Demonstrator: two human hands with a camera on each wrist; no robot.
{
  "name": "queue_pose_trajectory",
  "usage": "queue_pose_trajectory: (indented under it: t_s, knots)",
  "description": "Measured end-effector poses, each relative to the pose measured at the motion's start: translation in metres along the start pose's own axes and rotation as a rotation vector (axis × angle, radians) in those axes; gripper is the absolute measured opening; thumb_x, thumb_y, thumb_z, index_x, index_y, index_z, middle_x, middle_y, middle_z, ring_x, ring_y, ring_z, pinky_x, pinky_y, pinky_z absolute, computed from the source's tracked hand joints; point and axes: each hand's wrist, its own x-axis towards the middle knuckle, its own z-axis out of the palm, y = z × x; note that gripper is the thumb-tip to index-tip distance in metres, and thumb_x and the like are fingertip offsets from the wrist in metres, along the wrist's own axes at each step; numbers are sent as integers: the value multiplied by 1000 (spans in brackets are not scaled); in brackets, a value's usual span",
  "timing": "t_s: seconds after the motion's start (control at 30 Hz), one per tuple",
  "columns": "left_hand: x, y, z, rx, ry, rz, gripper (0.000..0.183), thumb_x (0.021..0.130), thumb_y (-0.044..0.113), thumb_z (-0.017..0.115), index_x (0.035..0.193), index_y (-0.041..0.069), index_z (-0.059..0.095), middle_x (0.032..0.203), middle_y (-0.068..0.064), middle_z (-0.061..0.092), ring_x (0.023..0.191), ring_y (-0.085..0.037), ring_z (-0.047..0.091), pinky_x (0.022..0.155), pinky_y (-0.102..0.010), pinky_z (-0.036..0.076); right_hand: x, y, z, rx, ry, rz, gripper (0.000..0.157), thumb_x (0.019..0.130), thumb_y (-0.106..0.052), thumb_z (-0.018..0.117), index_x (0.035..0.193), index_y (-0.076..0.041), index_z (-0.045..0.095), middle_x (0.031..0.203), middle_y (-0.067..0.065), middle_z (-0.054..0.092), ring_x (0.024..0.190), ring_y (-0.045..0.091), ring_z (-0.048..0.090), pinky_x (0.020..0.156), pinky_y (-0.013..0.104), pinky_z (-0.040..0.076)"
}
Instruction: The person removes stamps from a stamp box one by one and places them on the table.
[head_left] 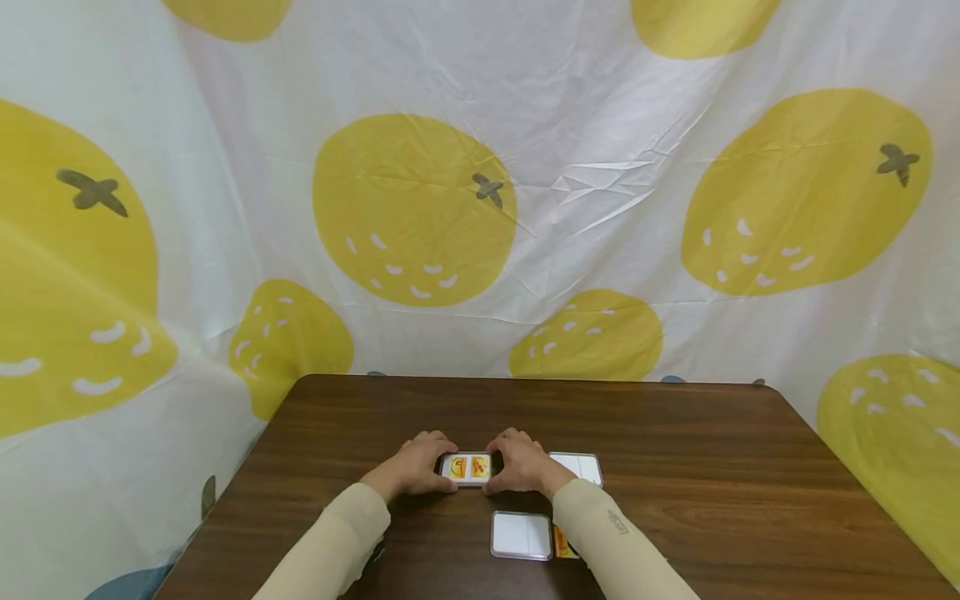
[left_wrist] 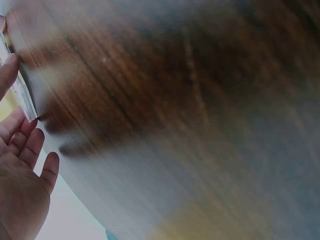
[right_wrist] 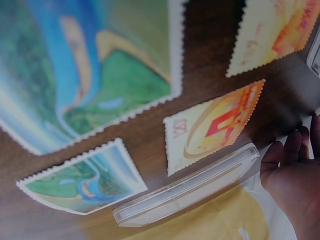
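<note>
Near the middle of the table, a small flat case (head_left: 467, 468) shows two orange-and-yellow stamps side by side. My left hand (head_left: 417, 464) holds its left end, thumb at the near edge and fingers at the far edge. My right hand (head_left: 522, 463) grips the opposite end in the same way. In the left wrist view, the case's thin layered edge (left_wrist: 22, 95) sits between thumb and fingers. Only part of the right hand (right_wrist: 295, 175) shows in the right wrist view, at the right edge.
A white-backed clear case (head_left: 577, 467) lies beyond my right wrist, another (head_left: 521, 535) nearer me. Beside the nearer one, an orange stamp (head_left: 564, 543) is partly covered by my sleeve. Blue-green stamps (right_wrist: 85, 185) and an orange stamp (right_wrist: 215, 127) lie on the wooden table (head_left: 720, 467).
</note>
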Motion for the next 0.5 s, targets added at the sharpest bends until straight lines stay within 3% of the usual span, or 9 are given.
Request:
queue_pose_trajectory:
  t_s: [0.5]
  knots:
    - [-1, 1, -1, -16, 0, -6, 57, 80, 30, 83, 126, 3, 62, 121, -11, 56, 114, -31, 49, 95, -53, 39, -1, 0, 0, -4, -7, 1, 62, 71, -38, 87, 120, -8, 66, 122, 9, 55, 117, 32, 48, 98, 53, 37]
